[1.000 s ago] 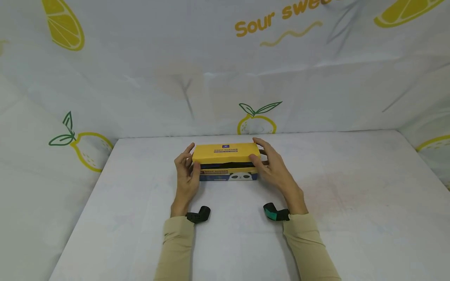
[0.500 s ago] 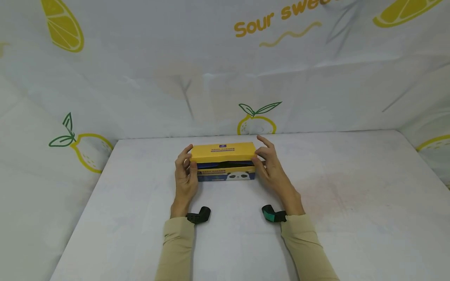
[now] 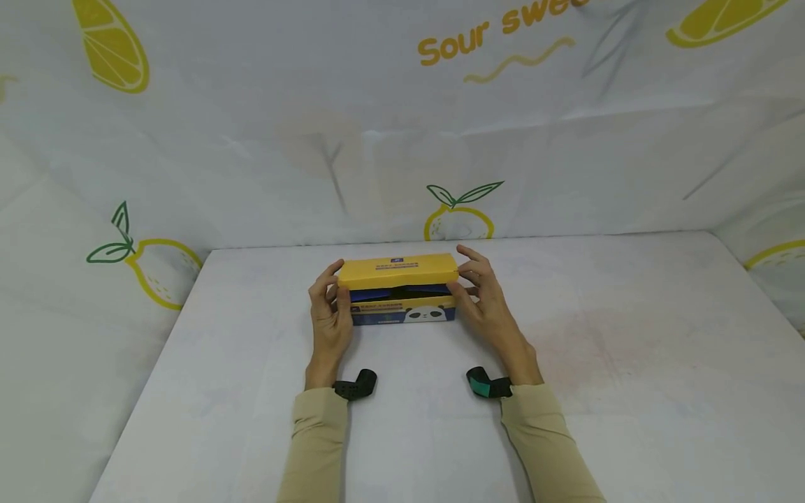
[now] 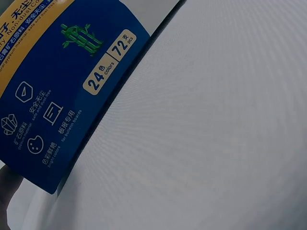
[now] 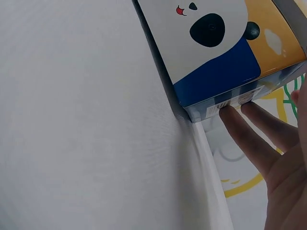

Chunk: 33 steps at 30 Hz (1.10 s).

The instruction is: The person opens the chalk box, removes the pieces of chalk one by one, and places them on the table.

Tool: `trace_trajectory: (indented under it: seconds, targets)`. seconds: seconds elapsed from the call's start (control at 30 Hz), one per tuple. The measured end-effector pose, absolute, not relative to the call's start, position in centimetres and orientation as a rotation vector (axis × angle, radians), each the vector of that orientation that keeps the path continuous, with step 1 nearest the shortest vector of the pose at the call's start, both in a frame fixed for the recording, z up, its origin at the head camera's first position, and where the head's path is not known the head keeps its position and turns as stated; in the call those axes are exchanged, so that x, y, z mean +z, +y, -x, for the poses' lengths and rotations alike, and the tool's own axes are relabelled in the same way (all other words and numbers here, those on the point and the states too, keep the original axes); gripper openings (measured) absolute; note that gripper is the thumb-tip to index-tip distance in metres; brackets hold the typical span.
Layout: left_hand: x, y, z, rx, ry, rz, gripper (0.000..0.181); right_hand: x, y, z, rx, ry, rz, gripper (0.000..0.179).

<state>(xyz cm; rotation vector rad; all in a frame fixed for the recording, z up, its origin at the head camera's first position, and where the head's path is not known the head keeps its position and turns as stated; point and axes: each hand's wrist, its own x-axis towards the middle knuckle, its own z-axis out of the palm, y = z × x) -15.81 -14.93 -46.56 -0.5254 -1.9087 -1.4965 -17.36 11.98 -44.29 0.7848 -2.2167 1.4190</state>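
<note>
A yellow and blue chalk box (image 3: 383,316) with a panda on its front stands on the white table. Its yellow lid (image 3: 399,272) is raised at the front, and a dark gap shows below it. My left hand (image 3: 330,321) holds the lid's left end, thumb at the front corner. At the other end, my right hand (image 3: 493,314) has its thumb by the lid's front corner and upper fingers at the side. The right wrist view shows two straight fingers (image 5: 252,143) touching the box's end panel. What lies inside is hidden.
A white cloth (image 3: 270,175) printed with lemons hangs behind the table (image 3: 629,391). Black wrist cameras sit at the left cuff (image 3: 356,385) and right cuff (image 3: 489,383).
The box has shifted slightly left, and the gap under the lid's front has widened a little. My right hand's index finger has lifted off the lid's top corner.
</note>
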Motion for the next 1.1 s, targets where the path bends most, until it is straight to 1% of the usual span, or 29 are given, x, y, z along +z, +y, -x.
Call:
trace_trajectory:
  seconds: [0.1,0.27,0.43,0.6,0.8,0.93,1.1]
  targets:
    - [-46.58,-14.96,15.77,-1.485,-1.918,0.51,0.028,-44.22,11.99,17.22,1.43,-2.236,-0.761,0.048]
    - [-46.47,-14.93,15.5,-1.449,-1.996,0.418,0.042,-44.03,12.01,16.91,1.505,-2.312,-0.72,0.072]
    - [-46.41,-14.81,15.18,-1.431,-2.125,0.353,0.067,-44.03,12.2,16.91,1.522,-2.408,-0.703,0.086]
    - [-46.57,-15.0,15.25,-1.377,-2.198,0.408,0.085,-44.05,12.45,16.9,1.548,-2.476,-0.69,0.098]
    - [-46.56,-15.11,15.45,-1.414,-2.246,0.453,0.096,-43.86,12.6,17.08,1.545,-2.518,-0.716,0.104]
    - [-46.29,-15.08,15.29,-1.468,-2.3,0.422,0.103,-43.84,12.67,17.21,1.569,-2.561,-0.717,0.102]
    - [-46.18,-15.16,15.12,-1.492,-2.352,0.388,0.105,-43.89,12.74,17.22,1.612,-2.632,-0.672,0.098]
